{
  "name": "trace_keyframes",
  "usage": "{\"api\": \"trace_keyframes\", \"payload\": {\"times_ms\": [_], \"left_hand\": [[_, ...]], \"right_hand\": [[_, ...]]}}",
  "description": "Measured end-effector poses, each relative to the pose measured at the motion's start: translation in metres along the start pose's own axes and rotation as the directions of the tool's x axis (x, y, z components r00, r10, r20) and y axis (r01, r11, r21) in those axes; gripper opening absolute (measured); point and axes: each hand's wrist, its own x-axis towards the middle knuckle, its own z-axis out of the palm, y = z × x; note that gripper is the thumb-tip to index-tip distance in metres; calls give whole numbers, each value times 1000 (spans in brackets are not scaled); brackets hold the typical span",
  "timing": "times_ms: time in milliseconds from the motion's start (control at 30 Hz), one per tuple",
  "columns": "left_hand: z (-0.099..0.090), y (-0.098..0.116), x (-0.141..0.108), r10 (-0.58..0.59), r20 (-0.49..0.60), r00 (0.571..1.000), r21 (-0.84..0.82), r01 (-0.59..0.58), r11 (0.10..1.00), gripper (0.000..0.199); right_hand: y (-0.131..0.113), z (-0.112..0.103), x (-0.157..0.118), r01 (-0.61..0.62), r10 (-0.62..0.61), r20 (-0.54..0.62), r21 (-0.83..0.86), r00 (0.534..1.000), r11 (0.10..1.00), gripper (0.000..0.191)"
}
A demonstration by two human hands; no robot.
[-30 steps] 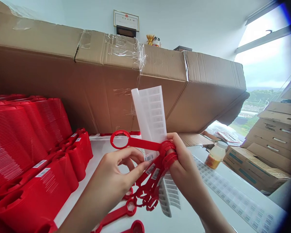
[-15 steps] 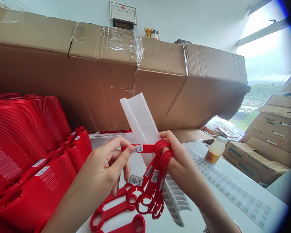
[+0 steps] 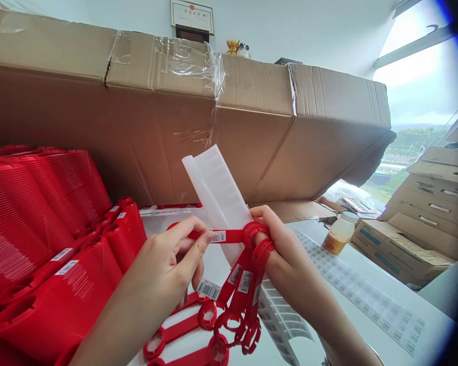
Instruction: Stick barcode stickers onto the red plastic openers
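Observation:
My left hand (image 3: 175, 256) pinches a red plastic strip (image 3: 234, 236) between thumb and fingers, beside a small barcode label (image 3: 219, 236) stuck on it. The strip's other, ringed end is in my right hand (image 3: 277, 241). Closed round the rings, that hand also holds several more red ring-ended strips (image 3: 232, 295), which hang down with barcode labels on them. Another barcode label (image 3: 209, 288) shows below my left fingers; what carries it I cannot tell. A curled white label sheet (image 3: 217, 188) rises behind both hands, its lower part passing behind the strips.
Loose red strips (image 3: 183, 328) lie on the white table (image 3: 370, 325) below my hands. Stacked red strips (image 3: 34, 213) stand at left. A large cardboard box (image 3: 175, 122) spans the back. To the right are a flat label sheet (image 3: 366, 295), a bottle (image 3: 340, 234) and cardboard boxes (image 3: 400, 249).
The white sheet has shifted slightly left. The hanging strips have swung a little right and down, while the label below my left fingers has tilted. Both hands keep their hold.

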Motion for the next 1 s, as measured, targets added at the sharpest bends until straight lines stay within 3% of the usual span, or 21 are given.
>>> {"api": "trace_keyframes", "payload": {"times_ms": [600, 833, 933, 1000], "left_hand": [[1, -1, 1, 32, -15, 999, 92, -30, 995, 38], [7, -8, 8, 66, -76, 995, 146, -54, 988, 36], [6, -13, 18, 31, -99, 995, 97, -21, 995, 41], [3, -14, 24, -10, -154, 988, 162, 36, 986, 46]], "right_hand": [[-3, 0, -2, -12, 11, 5, 60, 1000, 998, 22], [-5, 2, -5, 25, -24, -13, 68, 1000, 997, 14], [-4, 2, -4, 59, -58, -37, 45, 998, 997, 14], [-3, 1, 0, 66, -65, -44, 34, 997, 997, 14]]}}
